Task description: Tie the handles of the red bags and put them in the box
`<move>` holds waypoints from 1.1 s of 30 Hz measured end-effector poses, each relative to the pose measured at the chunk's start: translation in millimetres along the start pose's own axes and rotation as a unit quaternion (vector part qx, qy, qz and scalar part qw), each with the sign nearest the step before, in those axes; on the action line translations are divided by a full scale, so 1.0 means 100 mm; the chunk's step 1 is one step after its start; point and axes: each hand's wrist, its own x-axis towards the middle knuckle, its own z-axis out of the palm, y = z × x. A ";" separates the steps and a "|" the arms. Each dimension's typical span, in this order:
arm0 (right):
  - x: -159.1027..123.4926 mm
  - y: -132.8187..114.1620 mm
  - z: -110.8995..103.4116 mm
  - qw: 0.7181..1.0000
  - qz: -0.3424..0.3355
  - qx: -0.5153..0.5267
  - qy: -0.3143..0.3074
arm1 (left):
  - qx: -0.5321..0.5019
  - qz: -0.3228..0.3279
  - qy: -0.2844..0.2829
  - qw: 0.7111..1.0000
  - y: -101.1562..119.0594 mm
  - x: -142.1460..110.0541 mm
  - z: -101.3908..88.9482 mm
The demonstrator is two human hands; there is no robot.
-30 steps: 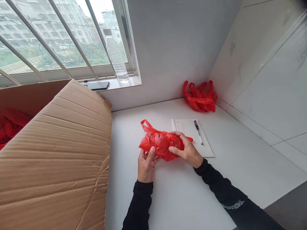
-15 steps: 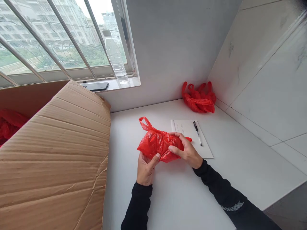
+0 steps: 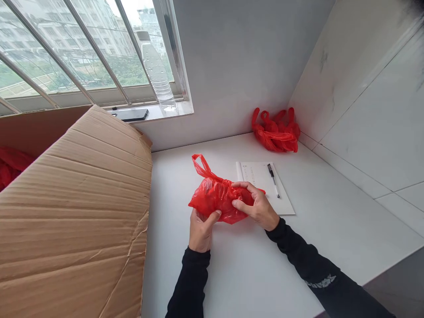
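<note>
A tied red plastic bag (image 3: 215, 196) is held just over the white tabletop, one loop handle sticking up at its upper left. My left hand (image 3: 202, 229) grips its lower left edge, thumb on top and the other fingers hidden underneath. On the right side my right hand (image 3: 256, 205) has thumb and fingers closed around the bag near the knot. What the bag contains is hidden by the plastic. Just behind my right hand lies a white notebook (image 3: 285, 205) with small writing, and a black-capped pen (image 3: 273, 180) rests on it.
A large open cardboard box (image 3: 82, 212) with red plastic inside stands at the left. More red bags (image 3: 276, 134) sit in the far corner of the table (image 3: 245, 274). On the windowsill are a clear water bottle (image 3: 157, 75) and a dark phone (image 3: 132, 115).
Both hands keep their hold on the red bag, which has tilted slightly. The whole view has shifted a little, with most things appearing slightly higher.
</note>
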 end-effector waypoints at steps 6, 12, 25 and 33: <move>-0.06 -0.06 0.05 0.994 -0.054 -0.096 -0.004 | -0.086 -0.023 0.026 0.996 0.09 0.01 0.03; -0.08 -0.10 0.03 0.957 -0.105 -0.144 0.230 | -0.120 0.004 0.027 0.992 0.08 0.03 -0.05; 0.01 -0.03 0.07 0.984 0.027 0.176 -0.010 | 0.319 0.235 -0.158 0.905 0.06 -0.22 0.11; 0.05 0.00 -0.04 0.962 0.080 0.260 -0.022 | 0.038 -0.061 0.021 0.997 0.04 -0.08 0.04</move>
